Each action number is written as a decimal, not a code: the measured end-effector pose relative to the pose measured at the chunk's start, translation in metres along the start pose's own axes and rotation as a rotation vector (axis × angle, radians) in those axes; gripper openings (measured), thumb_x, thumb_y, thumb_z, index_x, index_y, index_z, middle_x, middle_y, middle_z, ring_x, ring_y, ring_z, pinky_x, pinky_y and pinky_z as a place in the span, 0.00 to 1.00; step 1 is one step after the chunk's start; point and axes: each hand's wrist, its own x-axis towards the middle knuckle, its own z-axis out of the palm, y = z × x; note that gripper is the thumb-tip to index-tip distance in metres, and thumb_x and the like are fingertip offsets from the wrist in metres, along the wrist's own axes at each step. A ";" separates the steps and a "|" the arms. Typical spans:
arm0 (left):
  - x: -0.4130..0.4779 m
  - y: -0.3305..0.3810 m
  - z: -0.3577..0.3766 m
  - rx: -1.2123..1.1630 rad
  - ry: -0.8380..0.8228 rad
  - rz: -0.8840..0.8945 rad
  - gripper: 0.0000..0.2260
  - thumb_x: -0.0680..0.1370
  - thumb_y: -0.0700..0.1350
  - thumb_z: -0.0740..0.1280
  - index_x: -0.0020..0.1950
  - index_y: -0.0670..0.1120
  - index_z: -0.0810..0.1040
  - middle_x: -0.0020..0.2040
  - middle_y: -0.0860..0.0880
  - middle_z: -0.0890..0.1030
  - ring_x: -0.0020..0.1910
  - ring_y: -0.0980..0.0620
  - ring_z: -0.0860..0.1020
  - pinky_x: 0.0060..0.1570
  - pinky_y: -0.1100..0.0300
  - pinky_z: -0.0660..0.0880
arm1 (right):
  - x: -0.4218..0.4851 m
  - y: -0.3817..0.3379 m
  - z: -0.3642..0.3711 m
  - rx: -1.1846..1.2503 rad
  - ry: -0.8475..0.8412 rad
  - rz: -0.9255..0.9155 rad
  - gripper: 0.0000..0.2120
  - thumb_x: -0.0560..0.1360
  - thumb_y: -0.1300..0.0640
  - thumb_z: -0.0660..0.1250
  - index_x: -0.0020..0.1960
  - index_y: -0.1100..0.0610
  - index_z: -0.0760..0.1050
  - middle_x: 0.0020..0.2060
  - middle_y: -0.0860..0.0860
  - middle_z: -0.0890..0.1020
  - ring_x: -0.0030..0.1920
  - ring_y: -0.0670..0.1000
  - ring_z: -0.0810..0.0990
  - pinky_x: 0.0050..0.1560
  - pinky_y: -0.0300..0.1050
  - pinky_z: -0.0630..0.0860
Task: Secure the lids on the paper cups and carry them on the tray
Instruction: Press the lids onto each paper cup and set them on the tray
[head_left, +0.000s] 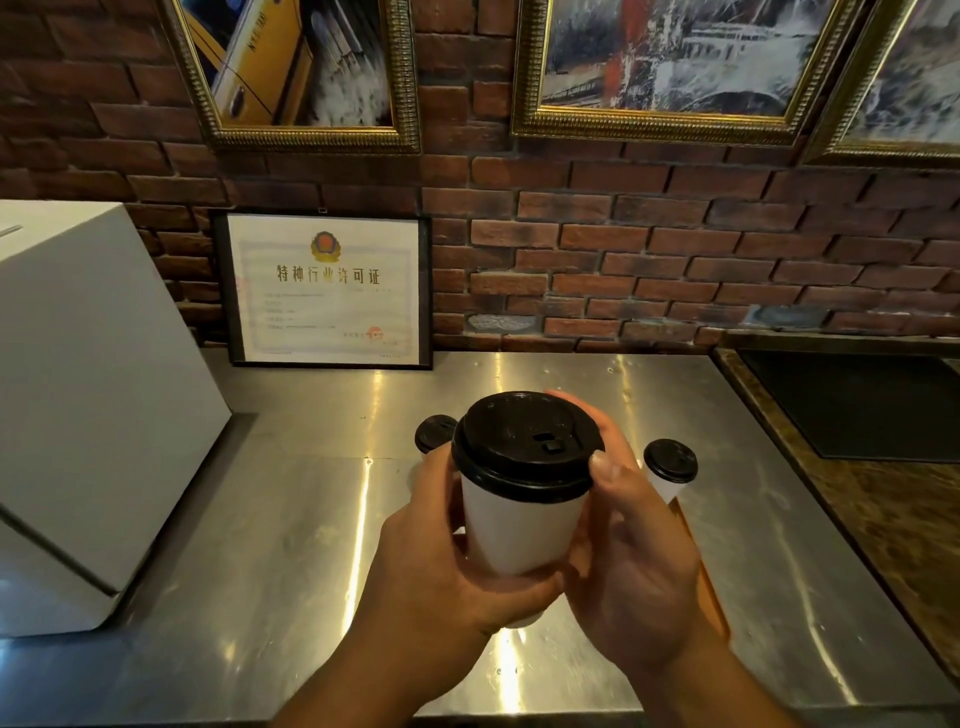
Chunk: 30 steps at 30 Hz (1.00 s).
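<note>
A white paper cup (519, 535), its black plastic lid (524, 447) seated on the rim, is held above the steel counter (311, 519). The left hand (441, 561) grips its base and the right hand (634, 551) clasps the lid's edge. Its contents are hidden. A second lidded cup (434, 431) and a third lidded cup (670, 465) stand behind.

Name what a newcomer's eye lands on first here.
At centre, a white paper cup with a black lid is held over the steel counter, left hand round its body, right hand at the lid's rim. Two more lidded cups stand behind, left and right; a framed certificate leans on the brick wall.
</note>
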 end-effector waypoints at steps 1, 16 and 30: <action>-0.001 -0.001 0.000 0.009 -0.004 0.003 0.42 0.60 0.75 0.78 0.69 0.75 0.65 0.66 0.68 0.78 0.65 0.63 0.78 0.52 0.66 0.82 | -0.001 0.001 -0.001 -0.001 0.003 -0.002 0.27 0.77 0.52 0.65 0.74 0.58 0.72 0.59 0.60 0.84 0.58 0.57 0.86 0.51 0.50 0.84; -0.001 0.001 0.007 -0.010 -0.112 -0.037 0.42 0.61 0.70 0.82 0.69 0.76 0.64 0.65 0.68 0.79 0.62 0.66 0.78 0.47 0.68 0.82 | 0.034 -0.031 -0.002 0.017 -0.049 0.240 0.40 0.72 0.28 0.60 0.60 0.64 0.80 0.66 0.77 0.74 0.60 0.68 0.77 0.65 0.68 0.72; -0.003 -0.003 0.012 0.001 -0.061 -0.020 0.43 0.62 0.69 0.83 0.71 0.74 0.65 0.64 0.67 0.79 0.61 0.66 0.78 0.44 0.71 0.81 | 0.023 -0.025 -0.012 -0.082 0.063 0.198 0.33 0.77 0.33 0.61 0.69 0.57 0.79 0.59 0.63 0.84 0.61 0.64 0.83 0.56 0.56 0.82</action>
